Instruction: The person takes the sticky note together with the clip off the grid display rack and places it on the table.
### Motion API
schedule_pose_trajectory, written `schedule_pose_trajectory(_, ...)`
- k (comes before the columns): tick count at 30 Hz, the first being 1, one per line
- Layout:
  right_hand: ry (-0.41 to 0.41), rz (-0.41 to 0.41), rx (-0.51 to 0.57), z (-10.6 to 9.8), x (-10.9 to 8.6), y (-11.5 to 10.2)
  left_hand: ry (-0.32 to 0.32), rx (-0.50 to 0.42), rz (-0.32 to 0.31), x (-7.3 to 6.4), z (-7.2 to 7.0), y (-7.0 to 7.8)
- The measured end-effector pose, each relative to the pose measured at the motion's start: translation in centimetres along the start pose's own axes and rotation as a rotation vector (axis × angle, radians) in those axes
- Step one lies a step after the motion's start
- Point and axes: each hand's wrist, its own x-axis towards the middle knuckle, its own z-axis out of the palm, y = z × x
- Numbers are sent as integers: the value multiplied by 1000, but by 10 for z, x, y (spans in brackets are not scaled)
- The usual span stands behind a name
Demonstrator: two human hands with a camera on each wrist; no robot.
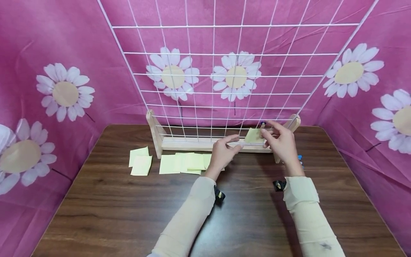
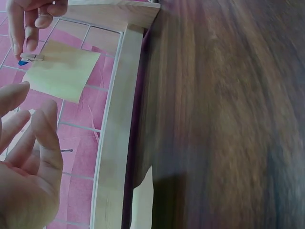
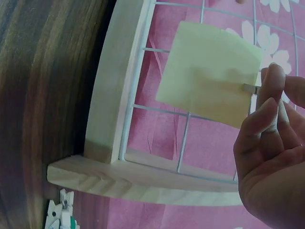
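A pale yellow sticky note (image 1: 253,135) hangs against the low right part of the white wire grid (image 1: 214,75). On its upper edge sits a small wooden clothespin (image 2: 33,57) with a blue end. My right hand (image 1: 282,144) pinches that clothespin between thumb and fingertips, as the right wrist view also shows, where the note (image 3: 205,67) lies flat beside the fingers. To the left of the note, my left hand (image 1: 222,155) is raised near the grid, fingers loosely bent and holding nothing.
The grid stands in a wooden base (image 1: 192,144) on a brown table (image 1: 128,207). More sticky notes (image 1: 168,164) lie before the base, and two overlapping notes (image 1: 141,166) further left. Several small clothespins (image 3: 59,212) lie by the base's right foot. Pink flowered cloth (image 1: 96,43) surrounds the table.
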Motion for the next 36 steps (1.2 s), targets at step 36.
schedule_pose_trajectory(36,93,41,33,10,5,2,2,112,-31,13,34,17)
